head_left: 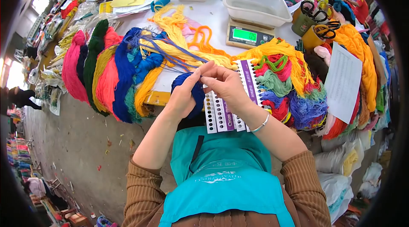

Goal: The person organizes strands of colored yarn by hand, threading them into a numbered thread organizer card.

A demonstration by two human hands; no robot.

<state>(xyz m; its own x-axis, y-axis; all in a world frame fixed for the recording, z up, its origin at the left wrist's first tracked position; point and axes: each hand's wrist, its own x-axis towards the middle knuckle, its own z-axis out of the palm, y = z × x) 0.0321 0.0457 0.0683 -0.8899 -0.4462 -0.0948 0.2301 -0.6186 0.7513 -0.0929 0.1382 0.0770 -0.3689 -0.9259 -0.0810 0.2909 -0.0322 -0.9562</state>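
In front of me at the table's edge, my left hand (184, 96) is closed around a bundle of dark blue embroidery thread (197, 101). My right hand (229, 85) meets it from the other side, thumb and fingertips pinched together on strands of the same thread. Beneath the right hand hang white and purple punched thread cards (249, 77), with colored skeins looped through holes along one side. Pale yellow thread (181, 51) lies just beyond my fingers, crossed by loose purple-blue strands.
A digital scale (249, 36) with a lit green display carries a white plastic tray (255, 3). Several scissors stand in cups (313, 36) at the right. Colored skeins (113, 73) drape over the left edge. A printed sheet (343, 82) lies on yarn at the right.
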